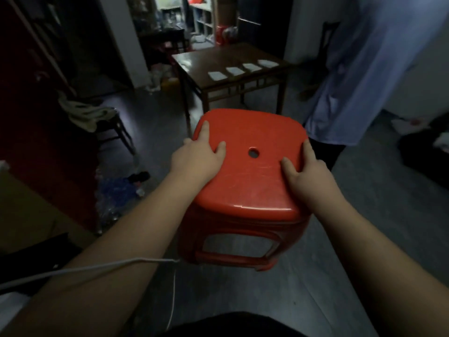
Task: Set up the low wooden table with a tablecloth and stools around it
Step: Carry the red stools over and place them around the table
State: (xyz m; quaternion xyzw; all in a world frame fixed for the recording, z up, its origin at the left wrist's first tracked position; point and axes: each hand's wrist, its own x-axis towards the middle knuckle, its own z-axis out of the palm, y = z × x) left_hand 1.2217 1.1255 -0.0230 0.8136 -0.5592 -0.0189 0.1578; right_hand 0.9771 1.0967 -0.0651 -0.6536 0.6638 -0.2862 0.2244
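Grip: the left hand (196, 156) clasps the left edge of the red stool (247, 171), thumb on the seat top, fingers wrapped over the rim. The right hand (303, 171) clasps the right edge the same way. Both grips are pressed onto the seat rim; the fingertips beneath are hidden.

Load: the stool appears carried clear of the floor (364, 215), seat roughly level, a round hole at its centre. Ridged bands under the seat suggest more than one stool nested together; this cannot be confirmed.

Surroundings: the wooden counter (230, 62) stands ahead, well apart from the stool. Four pale rectangular pieces (243, 68) lie in a row on its top; no tablecloth is visible. A second person in a pale blue garment (359, 81) stands at the counter's right side. A white cable (85, 271) crosses the left forearm.

Assessment: the step in hand is judged to be bringing seating to the counter. To do it well, keep both grips even so the seat stays level, mind the cable and the bystander, and set the stool down just beside a free counter edge, not under it.
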